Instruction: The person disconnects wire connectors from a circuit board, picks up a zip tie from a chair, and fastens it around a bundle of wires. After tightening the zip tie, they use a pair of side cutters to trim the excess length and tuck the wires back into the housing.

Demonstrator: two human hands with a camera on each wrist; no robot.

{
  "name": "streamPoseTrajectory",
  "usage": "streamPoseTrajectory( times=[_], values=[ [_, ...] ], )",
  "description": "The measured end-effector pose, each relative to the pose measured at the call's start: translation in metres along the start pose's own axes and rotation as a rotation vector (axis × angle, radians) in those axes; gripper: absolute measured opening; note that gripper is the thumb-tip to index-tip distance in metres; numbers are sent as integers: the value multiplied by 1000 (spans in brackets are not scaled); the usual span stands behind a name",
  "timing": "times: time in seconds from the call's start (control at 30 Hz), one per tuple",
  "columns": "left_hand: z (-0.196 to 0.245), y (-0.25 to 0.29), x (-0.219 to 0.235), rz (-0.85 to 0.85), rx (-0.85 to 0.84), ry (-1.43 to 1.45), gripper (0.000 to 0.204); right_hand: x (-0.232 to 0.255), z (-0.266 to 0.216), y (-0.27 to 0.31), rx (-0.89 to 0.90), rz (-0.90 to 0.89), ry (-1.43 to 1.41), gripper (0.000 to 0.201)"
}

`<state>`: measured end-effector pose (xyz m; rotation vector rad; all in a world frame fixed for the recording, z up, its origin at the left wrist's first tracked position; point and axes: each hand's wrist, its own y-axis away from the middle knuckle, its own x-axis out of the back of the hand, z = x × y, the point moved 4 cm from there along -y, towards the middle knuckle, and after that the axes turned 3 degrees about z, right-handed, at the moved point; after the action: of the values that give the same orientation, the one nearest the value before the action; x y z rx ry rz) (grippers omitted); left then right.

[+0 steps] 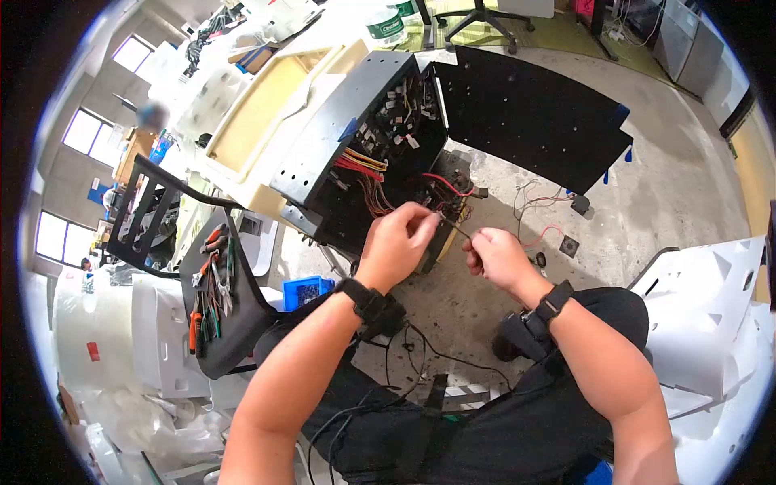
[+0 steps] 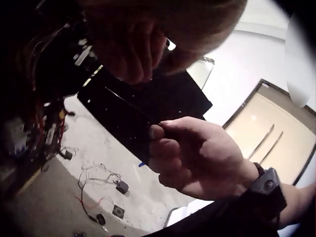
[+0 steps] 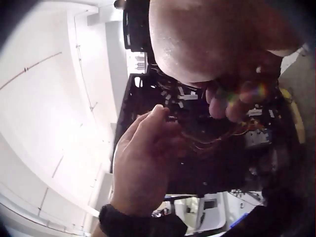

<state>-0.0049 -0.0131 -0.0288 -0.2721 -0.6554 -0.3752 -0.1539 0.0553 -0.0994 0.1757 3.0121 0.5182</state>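
A thin dark wire-like strand [image 1: 456, 227] runs between my two hands in the head view. Its left end is pinched by thumb and fingertips of my left hand [image 1: 394, 246]. At the other end my right hand [image 1: 505, 260] grips it, fingers curled in. The left wrist view shows the right hand [image 2: 197, 155] with thumb against the index finger, and a fine line leading to it. Behind the hands stands an open black metal cabinet [image 1: 356, 109], packed with connectors and bundled red and yellow wires [image 1: 362, 164]. I cannot tell the strand's exact kind.
The cabinet's black panel [image 1: 525, 113] extends right. A chair [image 1: 234, 323] at left carries pliers and other hand tools [image 1: 214, 287]. A blue bin [image 1: 303, 293] stands beside it. Loose wires and small parts [image 1: 570, 246] lie on the floor; black cables [image 1: 420, 343] hang near my legs.
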Motion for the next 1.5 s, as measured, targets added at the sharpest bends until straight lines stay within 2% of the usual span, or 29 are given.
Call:
streamPoseTrajectory(
  times=[0.03,0.07,0.13,0.3,0.4,0.47,0.5,0.53,0.63,0.67,0.73,0.97,1.03,1.37,1.47,1.5],
  values=[
    [-21,3,-2,-54,162,79,26,-6,6,-5,40,-13,75,29],
    [-35,5,-4,-60,167,80,26,-13,9,-9,80,-23,151,30],
    [-56,14,-2,-56,374,182,31,-32,-5,-9,90,-58,152,30],
    [-71,15,7,-31,480,376,31,-68,-8,-31,109,-76,77,31],
    [-83,13,6,18,441,392,32,-82,-19,-48,95,-92,134,31],
    [-90,10,5,34,438,385,32,-92,-19,-59,67,-79,-33,31],
    [-92,11,5,49,436,379,33,-94,-18,-66,155,-89,27,33],
    [-93,11,4,51,449,381,33,-97,-13,-74,144,-96,27,33],
    [-90,10,1,69,473,463,36,-100,-14,-84,320,20,188,34],
    [-90,9,0,96,472,484,37,-100,-16,-85,317,19,191,34],
    [-93,6,1,124,470,505,37,-102,-19,-85,120,-50,81,32],
    [-99,2,-4,53,449,610,38,-99,-14,-97,153,-31,143,31],
    [-100,2,-5,54,429,603,38,-100,-14,-95,81,-46,88,31],
    [-101,2,-5,43,432,610,40,-99,-8,-103,140,-61,241,31],
    [-101,2,-4,35,431,597,40,-98,4,-107,95,-65,106,28],
    [-101,2,-4,24,437,599,40,-99,1,-108,259,-78,154,27]
  ],
)
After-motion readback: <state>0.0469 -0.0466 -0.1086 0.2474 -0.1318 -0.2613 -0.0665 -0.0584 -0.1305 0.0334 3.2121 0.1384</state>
